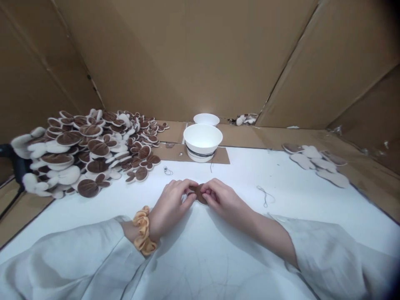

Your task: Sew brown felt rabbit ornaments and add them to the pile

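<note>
Between my two hands, low over the white table, is a small brown plush piece with a pale edge (200, 196), much of it covered by fingers. My left hand (175, 200), with an orange scrunchie (144, 231) at the wrist, pinches its left side between thumb and fingers. On the opposite side my right hand (223, 200) is closed, thumb and curled fingers pressed on the piece. Whether the right fingers also hold something thin cannot be made out. Similar brown and white rabbit-head-shaped plush pieces (98, 148) lie heaped to the left.
Two white bowls (203, 135) stand behind my hands, the nearer with dark cord around its base, on a cardboard strip (223, 156). Flat plush pieces (326, 166) lie at right. Loose dark thread loops (265, 196) rest on the table (200, 258). Cardboard walls (193, 54) enclose the back.
</note>
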`<act>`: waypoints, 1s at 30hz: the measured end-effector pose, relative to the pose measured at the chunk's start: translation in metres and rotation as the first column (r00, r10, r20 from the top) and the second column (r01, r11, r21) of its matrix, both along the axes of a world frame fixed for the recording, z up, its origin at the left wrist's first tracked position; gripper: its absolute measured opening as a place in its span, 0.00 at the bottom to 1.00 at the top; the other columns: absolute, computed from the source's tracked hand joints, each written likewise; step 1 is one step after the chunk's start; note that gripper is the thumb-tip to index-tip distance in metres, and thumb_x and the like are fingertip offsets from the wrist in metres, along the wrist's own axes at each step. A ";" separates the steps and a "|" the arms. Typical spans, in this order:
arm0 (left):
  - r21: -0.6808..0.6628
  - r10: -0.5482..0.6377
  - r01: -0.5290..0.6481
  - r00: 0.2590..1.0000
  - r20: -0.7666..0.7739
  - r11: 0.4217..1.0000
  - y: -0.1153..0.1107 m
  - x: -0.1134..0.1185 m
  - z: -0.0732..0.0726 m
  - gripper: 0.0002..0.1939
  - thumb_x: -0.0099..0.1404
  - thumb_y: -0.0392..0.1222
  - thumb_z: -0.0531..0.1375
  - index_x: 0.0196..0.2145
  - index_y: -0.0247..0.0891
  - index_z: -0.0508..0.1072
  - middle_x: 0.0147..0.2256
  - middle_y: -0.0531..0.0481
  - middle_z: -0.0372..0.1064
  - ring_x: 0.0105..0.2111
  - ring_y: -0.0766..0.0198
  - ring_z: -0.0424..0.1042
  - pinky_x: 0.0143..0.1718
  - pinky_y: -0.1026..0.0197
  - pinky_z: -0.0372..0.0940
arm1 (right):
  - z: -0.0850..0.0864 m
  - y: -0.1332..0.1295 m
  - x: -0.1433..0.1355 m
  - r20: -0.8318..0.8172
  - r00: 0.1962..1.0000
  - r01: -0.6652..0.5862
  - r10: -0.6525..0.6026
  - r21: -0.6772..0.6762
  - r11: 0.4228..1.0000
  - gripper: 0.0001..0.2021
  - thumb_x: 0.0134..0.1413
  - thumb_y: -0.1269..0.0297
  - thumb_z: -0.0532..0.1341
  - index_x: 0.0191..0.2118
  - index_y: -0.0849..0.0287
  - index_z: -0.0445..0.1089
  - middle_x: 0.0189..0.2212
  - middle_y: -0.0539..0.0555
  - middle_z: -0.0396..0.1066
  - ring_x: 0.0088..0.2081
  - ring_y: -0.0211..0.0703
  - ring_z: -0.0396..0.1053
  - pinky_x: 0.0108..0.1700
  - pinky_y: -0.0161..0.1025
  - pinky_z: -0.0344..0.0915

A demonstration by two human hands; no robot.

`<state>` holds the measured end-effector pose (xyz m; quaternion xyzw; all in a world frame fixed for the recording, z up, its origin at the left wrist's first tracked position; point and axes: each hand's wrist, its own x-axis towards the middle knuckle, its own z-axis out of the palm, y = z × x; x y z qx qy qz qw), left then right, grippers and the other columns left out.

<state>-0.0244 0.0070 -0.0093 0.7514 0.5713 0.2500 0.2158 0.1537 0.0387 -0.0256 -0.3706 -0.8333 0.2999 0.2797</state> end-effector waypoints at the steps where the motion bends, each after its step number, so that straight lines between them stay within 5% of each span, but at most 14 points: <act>1: 0.004 0.001 -0.001 1.000 -0.008 1.000 0.000 0.000 0.000 0.12 0.61 0.39 0.52 0.42 0.40 0.68 0.33 0.51 0.68 0.36 0.60 0.65 0.40 0.57 0.59 | 0.001 0.001 0.000 -0.003 1.000 0.005 -0.005 -0.004 1.000 0.06 0.54 0.75 0.50 0.33 0.58 0.62 0.31 0.52 0.63 0.30 0.36 0.63 0.33 0.34 0.61; 7: 0.003 0.003 -0.003 1.000 -0.024 1.000 0.002 -0.003 -0.002 0.12 0.60 0.41 0.53 0.41 0.42 0.68 0.28 0.53 0.67 0.32 0.62 0.65 0.36 0.60 0.59 | 0.012 0.001 0.000 -0.063 0.989 0.134 -0.133 0.014 0.991 0.06 0.54 0.73 0.50 0.35 0.58 0.63 0.30 0.52 0.63 0.30 0.37 0.62 0.33 0.35 0.60; 15: -0.079 0.039 -0.041 0.999 -0.029 0.996 0.001 -0.001 0.003 0.16 0.59 0.38 0.52 0.45 0.41 0.69 0.34 0.52 0.71 0.39 0.59 0.67 0.43 0.57 0.60 | 0.003 0.001 0.000 0.038 0.997 0.071 -0.072 0.026 0.997 0.08 0.52 0.76 0.50 0.32 0.59 0.63 0.31 0.53 0.65 0.33 0.37 0.65 0.36 0.36 0.63; 30: -0.147 0.079 -0.070 0.996 0.052 0.987 0.001 0.000 0.005 0.13 0.58 0.43 0.55 0.40 0.41 0.73 0.27 0.55 0.72 0.29 0.64 0.68 0.34 0.63 0.60 | 0.012 -0.005 -0.013 0.215 0.975 -0.070 0.048 0.095 0.993 0.11 0.58 0.74 0.48 0.33 0.62 0.67 0.32 0.56 0.64 0.33 0.39 0.65 0.36 0.37 0.63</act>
